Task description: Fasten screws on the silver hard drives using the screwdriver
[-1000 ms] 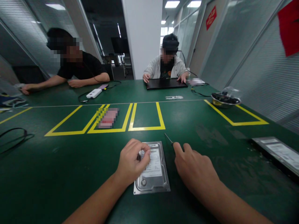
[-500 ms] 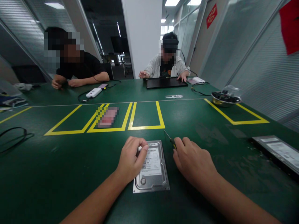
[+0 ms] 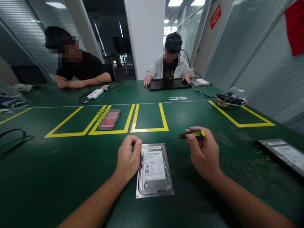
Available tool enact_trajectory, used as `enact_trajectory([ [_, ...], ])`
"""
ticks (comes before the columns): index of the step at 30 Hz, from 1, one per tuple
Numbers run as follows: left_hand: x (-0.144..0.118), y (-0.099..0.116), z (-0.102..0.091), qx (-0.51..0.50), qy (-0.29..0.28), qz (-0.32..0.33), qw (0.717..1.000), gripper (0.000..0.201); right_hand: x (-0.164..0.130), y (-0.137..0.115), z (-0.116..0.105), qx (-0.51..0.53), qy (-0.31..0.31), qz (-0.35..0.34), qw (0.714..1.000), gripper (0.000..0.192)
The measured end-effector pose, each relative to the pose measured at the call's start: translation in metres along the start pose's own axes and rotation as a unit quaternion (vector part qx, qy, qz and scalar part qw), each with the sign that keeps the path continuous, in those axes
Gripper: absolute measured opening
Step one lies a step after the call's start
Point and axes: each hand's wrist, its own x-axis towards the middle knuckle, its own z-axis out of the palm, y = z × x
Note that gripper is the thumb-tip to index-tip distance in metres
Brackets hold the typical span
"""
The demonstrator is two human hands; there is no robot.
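Right hand (image 3: 204,153): closed on a slim screwdriver with a dark green and yellow handle (image 3: 198,134), thumb against the handle; thin metal shaft level, pointing left, above the table and apart from the plate.

Left hand (image 3: 129,155): fingers curled, thumb and forefinger narrowly together at the far left corner of the plate; whether anything is pinched between them cannot be told.

Silver rectangular metal hard-drive plate (image 3: 154,186): white printed label upward, flat, near centre, between the two hands, just beside the left.

Green tabletop (image 3: 71,177): bears all listed items.

Silver and black boxy hard drive with white label (image 3: 285,155): right side, well apart from the right hand.

Yellow tape outlines (image 3: 149,130): across the middle; a pink blurred rectangular item (image 3: 110,119) lies in one, left of centre.

Round shiny metal bowl of dark items (image 3: 229,106): far right.

Black flat rectangular panel (image 3: 169,84): far side, between a co-worker's hands.

White oblong device with black cable (image 3: 95,94): far left.
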Motion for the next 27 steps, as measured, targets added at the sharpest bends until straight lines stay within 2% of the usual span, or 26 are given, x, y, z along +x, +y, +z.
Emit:
enact_trajectory([
  [3, 0.005, -0.008, 0.000, -0.041, 0.012, -0.042, 0.998, 0.017, 0.000, -0.005, 0.004, 0.045, 0.020, 0.004, 0.999, 0.026],
  [8, 0.013, -0.020, 0.001, -0.092, 0.041, -0.111, 0.989, 0.015, 0.004, -0.016, 0.011, 0.066, 0.031, -0.052, 0.996, 0.028],
  [11, 0.016, -0.024, 0.003, -0.114, 0.056, -0.135, 0.983, 0.014, 0.008, -0.019, 0.015, 0.071, 0.037, -0.056, 0.995, 0.032],
  [16, 0.018, -0.028, 0.005, -0.154, 0.062, -0.149, 0.975, 0.014, 0.018, -0.026, 0.018, 0.065, 0.035, -0.058, 0.996, 0.034],
  [21, 0.018, -0.029, 0.004, -0.132, 0.055, -0.157, 0.977, 0.021, 0.028, -0.037, 0.020, 0.057, 0.007, -0.046, 0.997, 0.031],
  [27, 0.018, -0.029, 0.004, -0.118, 0.059, -0.141, 0.981, 0.025, 0.051, -0.055, 0.024, 0.038, 0.006, -0.049, 0.998, 0.025],
])
